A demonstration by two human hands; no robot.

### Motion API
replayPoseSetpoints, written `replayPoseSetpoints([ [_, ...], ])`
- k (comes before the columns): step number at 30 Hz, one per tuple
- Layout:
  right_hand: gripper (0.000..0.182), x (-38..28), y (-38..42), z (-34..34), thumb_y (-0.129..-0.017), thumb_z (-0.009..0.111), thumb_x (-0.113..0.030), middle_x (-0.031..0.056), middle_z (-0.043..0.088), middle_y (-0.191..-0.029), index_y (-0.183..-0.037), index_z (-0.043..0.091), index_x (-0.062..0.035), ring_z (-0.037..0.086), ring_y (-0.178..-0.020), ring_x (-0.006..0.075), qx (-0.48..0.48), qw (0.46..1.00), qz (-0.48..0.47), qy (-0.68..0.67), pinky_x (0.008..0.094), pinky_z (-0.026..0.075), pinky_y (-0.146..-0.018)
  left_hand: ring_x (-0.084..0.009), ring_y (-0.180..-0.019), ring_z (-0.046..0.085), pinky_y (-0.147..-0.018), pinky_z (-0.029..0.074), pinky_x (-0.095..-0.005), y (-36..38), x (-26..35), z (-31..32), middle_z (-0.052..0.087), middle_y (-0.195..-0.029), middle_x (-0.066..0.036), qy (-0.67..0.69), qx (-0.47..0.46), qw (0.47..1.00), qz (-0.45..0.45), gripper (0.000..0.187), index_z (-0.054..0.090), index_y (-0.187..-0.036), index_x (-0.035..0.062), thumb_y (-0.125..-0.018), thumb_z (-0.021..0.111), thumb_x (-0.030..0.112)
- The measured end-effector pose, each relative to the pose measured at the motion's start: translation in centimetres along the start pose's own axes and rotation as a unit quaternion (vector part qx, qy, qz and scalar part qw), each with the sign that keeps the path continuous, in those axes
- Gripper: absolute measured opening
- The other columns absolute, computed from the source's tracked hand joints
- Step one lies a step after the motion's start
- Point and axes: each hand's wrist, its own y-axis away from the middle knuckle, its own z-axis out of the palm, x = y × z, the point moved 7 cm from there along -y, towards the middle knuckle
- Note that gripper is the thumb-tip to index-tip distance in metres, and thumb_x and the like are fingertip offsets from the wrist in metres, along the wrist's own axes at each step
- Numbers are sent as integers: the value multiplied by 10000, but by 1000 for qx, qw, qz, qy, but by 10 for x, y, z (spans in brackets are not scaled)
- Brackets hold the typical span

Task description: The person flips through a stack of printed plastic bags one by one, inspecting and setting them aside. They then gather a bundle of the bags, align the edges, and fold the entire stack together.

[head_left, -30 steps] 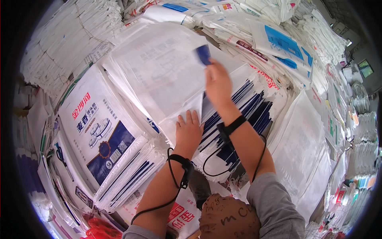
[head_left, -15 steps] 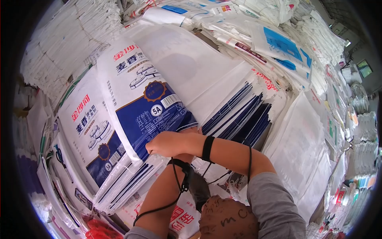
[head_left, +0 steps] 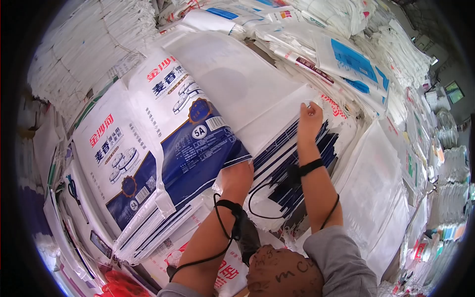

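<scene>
A printed flour sack [head_left: 195, 133], white above and blue below with red and dark lettering, lies with its right side curled up over a stack of sacks. My left hand [head_left: 238, 176] reaches beneath its blue lower edge; the fingers are hidden under it. To the right, my right hand [head_left: 310, 118] is raised with curled fingers over the edge of the white sacks [head_left: 222, 74]. Whether anything is pinched in it does not show. Below that hand, several blue-printed sack ends [head_left: 297, 178] fan out. Another printed sack [head_left: 116, 163] lies flat on the left.
Tall bundles of white sacks [head_left: 94, 44] rise at the back left. Blue-printed sacks [head_left: 354, 59] lie at the back right, and a white sheet stack [head_left: 371, 178] stands on the right. Scissors [head_left: 74, 190] and a phone-like object [head_left: 101, 243] lie at left, near red netting [head_left: 121, 284].
My right hand has left the printed sack's lower edge beside my left wrist and moved up and right. The sack's lower blue part now lies spread wider. My left hand stays beneath it.
</scene>
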Motion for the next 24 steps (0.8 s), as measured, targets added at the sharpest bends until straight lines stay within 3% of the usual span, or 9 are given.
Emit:
replayPoseSetpoints([
  [2,417,41,-21,-2,-841,719,-364,144,667,-937,-1033,664,3,641,-839,274,2,998,13,54,384,513,-791,-337,-822,698,-751,562,-438,1,-3,11,707,-862,-149,44,-153,986,-47,294,679,-964,48,-909,587,321],
  [5,515,63,-23,28,-794,705,-512,147,681,-830,-850,660,-2,643,-761,288,-169,969,84,159,404,499,-743,-336,-820,696,-751,560,-439,4,-5,14,700,-858,-150,39,-173,982,-66,276,690,-900,67,-912,585,322],
  [8,446,19,-13,37,-831,688,-446,153,674,-849,-813,649,-2,651,-803,294,-203,950,50,234,393,492,-739,-362,-881,680,-808,535,-465,5,-7,12,697,-914,-179,69,-193,974,-92,312,682,-943,44,-926,569,333],
  [12,193,-63,22,59,-911,633,-195,164,668,-918,-993,649,-21,649,-845,292,-152,977,-139,-55,357,501,-781,-376,-954,668,-862,524,-467,5,-6,17,686,-1020,-201,58,-179,979,-80,352,652,-1089,39,-933,562,341],
  [16,287,-167,89,68,-915,609,-120,144,690,-989,-1197,625,-71,671,-837,309,-276,917,-250,-143,351,530,-752,-353,-1025,659,-897,519,-455,3,-5,17,653,-1169,-203,69,-256,957,-115,395,610,-1210,66,-950,525,351],
  [19,372,-207,159,77,-874,587,-62,172,672,-955,-1245,572,-79,641,-888,376,-420,842,-319,-114,465,513,-771,-343,-1014,679,-876,540,-450,4,-3,17,694,-1110,-162,86,-361,923,-98,338,634,-1187,104,-965,496,320],
  [20,374,-206,184,84,-867,595,-70,179,662,-923,-1240,559,-63,629,-882,389,-417,815,-373,-153,492,497,-766,-343,-1107,642,-925,518,-455,13,-7,26,664,-1187,-173,101,-61,993,-16,372,604,-1241,100,-983,461,327],
  [23,146,-202,236,90,-859,611,-101,164,638,-837,-961,531,-33,623,-819,392,-545,719,-410,-129,518,468,-715,-337,-1085,650,-908,523,-454,11,-7,28,671,-1167,-170,66,-152,984,-62,368,612,-1221,98,-981,462,333],
  [24,154,-195,247,92,-872,609,-120,167,632,-814,-982,542,-37,623,-812,391,-583,693,-411,-105,512,470,-709,-335,-1078,652,-902,525,-454,12,-7,27,673,-1160,-169,65,-161,983,-68,367,615,-1214,98,-981,462,335],
])
